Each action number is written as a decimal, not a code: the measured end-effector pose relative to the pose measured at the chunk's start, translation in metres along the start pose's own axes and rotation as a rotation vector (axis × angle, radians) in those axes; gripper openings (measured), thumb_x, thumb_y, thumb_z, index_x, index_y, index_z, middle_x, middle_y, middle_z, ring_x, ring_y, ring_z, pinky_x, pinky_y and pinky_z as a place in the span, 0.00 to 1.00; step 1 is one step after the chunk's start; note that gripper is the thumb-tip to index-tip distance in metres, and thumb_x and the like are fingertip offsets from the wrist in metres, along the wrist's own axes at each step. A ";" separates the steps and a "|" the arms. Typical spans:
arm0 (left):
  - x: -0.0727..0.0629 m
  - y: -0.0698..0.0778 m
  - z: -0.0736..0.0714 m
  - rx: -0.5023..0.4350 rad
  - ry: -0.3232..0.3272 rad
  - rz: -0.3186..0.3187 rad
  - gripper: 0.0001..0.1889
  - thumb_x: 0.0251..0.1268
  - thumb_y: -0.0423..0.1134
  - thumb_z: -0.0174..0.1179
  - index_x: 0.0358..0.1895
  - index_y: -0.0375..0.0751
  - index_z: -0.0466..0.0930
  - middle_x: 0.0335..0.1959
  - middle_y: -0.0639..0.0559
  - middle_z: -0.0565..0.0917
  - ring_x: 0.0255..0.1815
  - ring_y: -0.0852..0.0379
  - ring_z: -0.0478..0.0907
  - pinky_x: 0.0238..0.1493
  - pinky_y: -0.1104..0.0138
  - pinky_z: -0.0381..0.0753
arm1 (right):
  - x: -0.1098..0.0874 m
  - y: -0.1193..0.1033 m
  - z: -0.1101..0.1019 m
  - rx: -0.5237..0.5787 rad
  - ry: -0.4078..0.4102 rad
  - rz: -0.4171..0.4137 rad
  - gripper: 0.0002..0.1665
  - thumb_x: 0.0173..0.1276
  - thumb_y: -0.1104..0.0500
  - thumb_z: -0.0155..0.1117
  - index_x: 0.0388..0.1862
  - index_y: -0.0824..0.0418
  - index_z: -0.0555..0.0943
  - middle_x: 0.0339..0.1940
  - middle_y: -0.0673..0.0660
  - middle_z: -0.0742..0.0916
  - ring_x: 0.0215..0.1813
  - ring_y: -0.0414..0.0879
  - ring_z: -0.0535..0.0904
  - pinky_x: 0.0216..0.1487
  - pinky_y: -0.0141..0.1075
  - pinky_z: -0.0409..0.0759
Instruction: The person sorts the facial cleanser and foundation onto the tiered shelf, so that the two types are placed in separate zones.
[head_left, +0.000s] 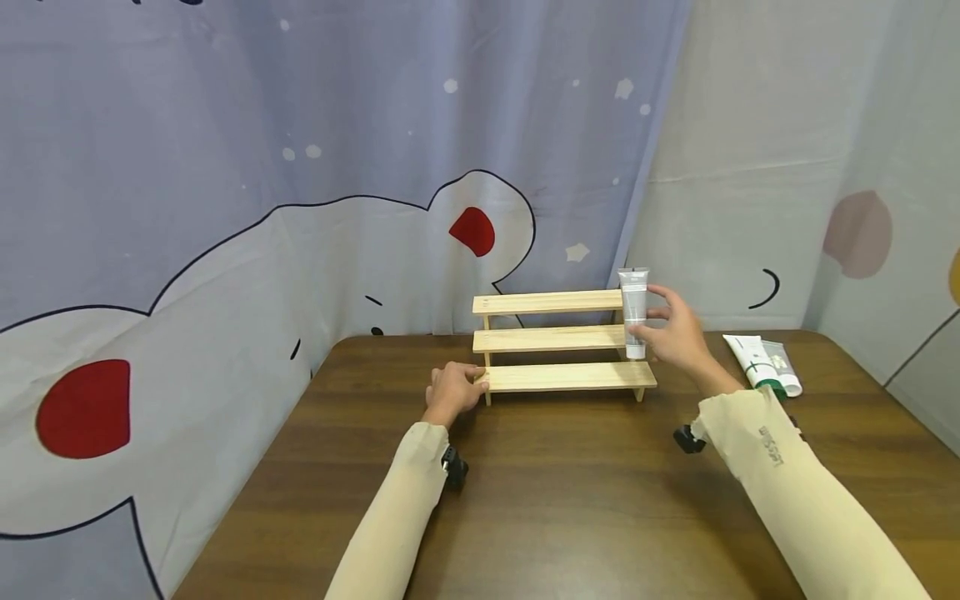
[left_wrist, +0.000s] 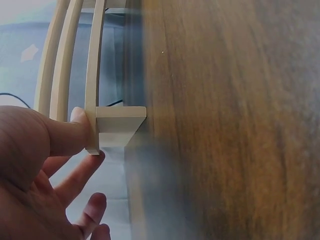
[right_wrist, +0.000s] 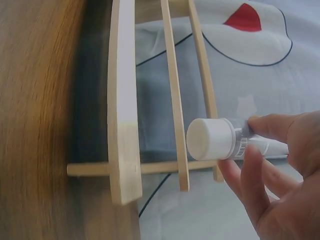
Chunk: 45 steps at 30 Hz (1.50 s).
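A three-tier wooden display rack (head_left: 562, 377) stands on the table. My left hand (head_left: 454, 388) is at the left end of its lowest board; in the left wrist view the thumb (left_wrist: 67, 137) lies on the board (left_wrist: 93, 75) and a fingertip touches its end from the other side. My right hand (head_left: 675, 333) grips a grey squeeze tube (head_left: 634, 304) by its sides, upright with the white cap (head_left: 635, 352) down. The tube overlaps the right end of the upper boards in the head view. In the right wrist view, its cap (right_wrist: 205, 140) is close by the middle board (right_wrist: 175, 100).
Two more tubes lie side by side on the table at the right: a white one with a green cap (head_left: 752, 358) and a pale one with a white cap (head_left: 783, 371). A printed curtain (head_left: 360, 267) hangs behind the brown wooden table (head_left: 570, 500).
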<state>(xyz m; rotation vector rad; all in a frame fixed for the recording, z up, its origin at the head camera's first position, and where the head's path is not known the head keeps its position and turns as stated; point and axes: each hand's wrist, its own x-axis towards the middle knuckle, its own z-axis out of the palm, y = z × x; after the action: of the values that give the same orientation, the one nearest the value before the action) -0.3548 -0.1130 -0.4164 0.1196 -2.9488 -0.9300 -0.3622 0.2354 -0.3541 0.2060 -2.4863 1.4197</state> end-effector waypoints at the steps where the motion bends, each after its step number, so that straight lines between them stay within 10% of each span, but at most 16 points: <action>1: 0.000 0.000 0.000 0.001 0.002 -0.002 0.18 0.66 0.49 0.66 0.58 0.61 0.84 0.63 0.60 0.79 0.63 0.42 0.68 0.58 0.46 0.69 | 0.001 -0.002 0.003 0.007 0.003 -0.006 0.48 0.67 0.65 0.67 0.80 0.58 0.54 0.64 0.76 0.75 0.48 0.69 0.81 0.21 0.41 0.83; 45: 0.002 0.001 0.001 -0.027 0.018 -0.051 0.17 0.63 0.49 0.68 0.56 0.63 0.85 0.61 0.57 0.82 0.64 0.44 0.74 0.49 0.49 0.77 | 0.040 -0.050 0.072 0.097 0.039 -0.100 0.45 0.65 0.66 0.69 0.77 0.56 0.60 0.58 0.70 0.82 0.40 0.63 0.85 0.20 0.37 0.81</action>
<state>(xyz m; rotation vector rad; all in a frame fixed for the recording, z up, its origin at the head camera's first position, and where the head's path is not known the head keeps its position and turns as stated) -0.3568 -0.1118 -0.4171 0.2016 -2.9289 -0.9695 -0.3998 0.1482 -0.3361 0.3147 -2.3442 1.4895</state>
